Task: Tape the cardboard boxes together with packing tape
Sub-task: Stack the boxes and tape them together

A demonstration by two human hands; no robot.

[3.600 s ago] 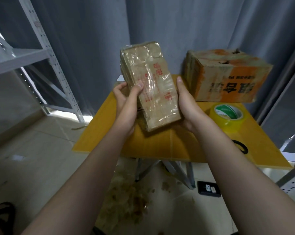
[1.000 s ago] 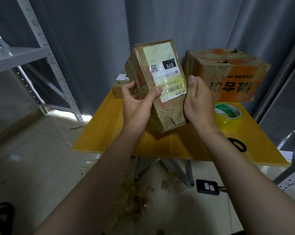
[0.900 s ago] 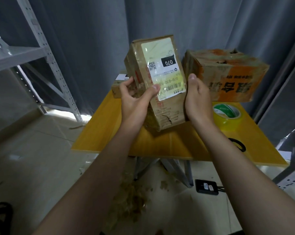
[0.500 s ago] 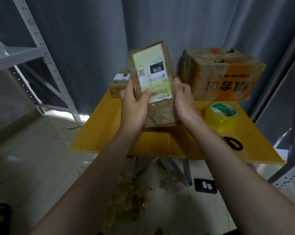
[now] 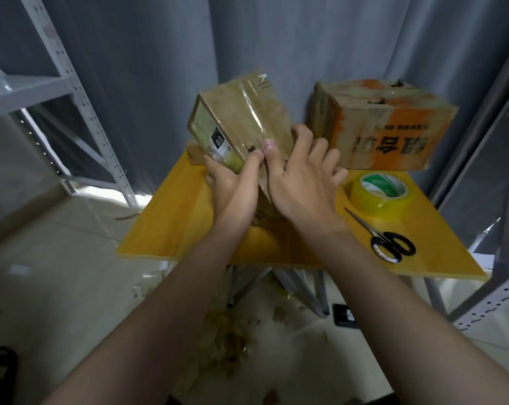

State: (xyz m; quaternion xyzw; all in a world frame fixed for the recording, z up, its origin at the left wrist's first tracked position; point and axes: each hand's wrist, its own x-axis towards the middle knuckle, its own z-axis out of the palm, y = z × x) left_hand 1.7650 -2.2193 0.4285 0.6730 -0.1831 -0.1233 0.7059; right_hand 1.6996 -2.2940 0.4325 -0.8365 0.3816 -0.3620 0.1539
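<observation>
Taped cardboard box (image 5: pixel 241 118) held tilted above yellow table (image 5: pixel 174 226), labelled face turned left. Lower end gripped by left hand (image 5: pixel 232 190), thumb laid on front. Right side clasped by right hand (image 5: pixel 303 182), fingers spread. Orange box (image 5: pixel 387 127) stood at table's back right. Tape roll (image 5: pixel 379 192) and scissors (image 5: pixel 390 244) laid before it.
</observation>
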